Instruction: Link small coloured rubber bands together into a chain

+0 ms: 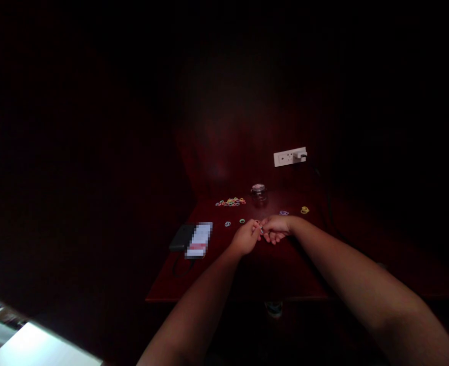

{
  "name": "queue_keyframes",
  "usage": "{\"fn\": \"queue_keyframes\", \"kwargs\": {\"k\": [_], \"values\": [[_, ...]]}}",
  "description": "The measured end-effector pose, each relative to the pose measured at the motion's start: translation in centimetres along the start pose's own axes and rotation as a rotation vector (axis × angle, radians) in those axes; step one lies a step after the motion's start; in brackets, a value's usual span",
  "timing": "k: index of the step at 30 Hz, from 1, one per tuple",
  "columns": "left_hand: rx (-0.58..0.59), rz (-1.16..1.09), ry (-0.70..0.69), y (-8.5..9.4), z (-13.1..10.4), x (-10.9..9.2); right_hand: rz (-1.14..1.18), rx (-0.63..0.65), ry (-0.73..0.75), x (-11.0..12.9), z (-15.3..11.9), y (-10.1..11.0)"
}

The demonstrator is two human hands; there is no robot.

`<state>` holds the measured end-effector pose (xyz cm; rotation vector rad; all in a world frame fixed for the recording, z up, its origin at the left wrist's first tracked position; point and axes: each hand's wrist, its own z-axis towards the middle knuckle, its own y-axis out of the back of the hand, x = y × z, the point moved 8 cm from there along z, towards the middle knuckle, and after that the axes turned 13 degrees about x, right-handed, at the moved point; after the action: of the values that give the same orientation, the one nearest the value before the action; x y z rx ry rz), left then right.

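Over the dark red table, my left hand (pixel 246 237) and my right hand (pixel 277 227) meet with their fingertips together. Both are closed in a pinch on a small pale hair tie (pixel 261 230), mostly covered by the fingers. Just behind my left hand lie a green hair tie (pixel 242 221) and a light blue one (pixel 228 223). A reddish one (pixel 257 222) shows partly behind the fingertips. Beyond my right hand are purple hair ties (pixel 283 213) and, farther right, yellow ones (pixel 304 210). A pile of several mixed-colour hair ties (pixel 232 202) lies at the back left.
A clear lidded jar (pixel 259 195) stands near the back wall. At the left are a phone with a lit, blurred screen (pixel 199 240) and a dark flat object (pixel 181 238). A wall socket (pixel 290 156) holds a plug; its dark cable (pixel 329 203) runs down at the right.
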<state>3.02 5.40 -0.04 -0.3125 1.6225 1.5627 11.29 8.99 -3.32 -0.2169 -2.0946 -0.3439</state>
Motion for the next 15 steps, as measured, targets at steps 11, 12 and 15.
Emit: {"fn": "queue_keyframes", "kwargs": {"k": [11,12,15], "values": [[-0.035,-0.474,0.043,0.6,0.8,2.1,-0.443,-0.455,0.547,4.0,-3.8,-1.1],[-0.036,-0.490,0.052,0.7,0.9,2.3,-0.408,-0.460,0.568,4.1,-3.8,-1.0],[-0.031,-0.500,0.064,0.8,0.9,2.6,-0.289,-0.483,0.597,4.0,-3.8,-0.1]]}}
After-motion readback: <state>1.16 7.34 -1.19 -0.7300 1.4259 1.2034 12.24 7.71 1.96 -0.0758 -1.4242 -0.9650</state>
